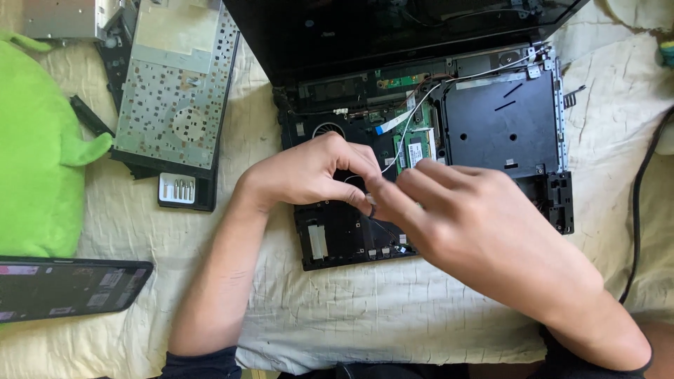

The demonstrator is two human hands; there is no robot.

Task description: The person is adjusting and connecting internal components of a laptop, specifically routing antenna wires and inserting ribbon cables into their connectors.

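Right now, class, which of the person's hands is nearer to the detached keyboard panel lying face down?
Left. The left hand is over the open laptop, just right of the keyboard panel; the right hand is farther right.

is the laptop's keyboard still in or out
Out: the laptop base shows bare boards and fan, and the keyboard lies face down to its left.

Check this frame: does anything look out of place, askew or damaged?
Yes. The laptop lies opened up on a cloth-covered surface, its boards bare, loose white wires trailing across them. Its removed keyboard lies face down, askew, at upper left. Both hands, left hand and right hand, meet over the open base.
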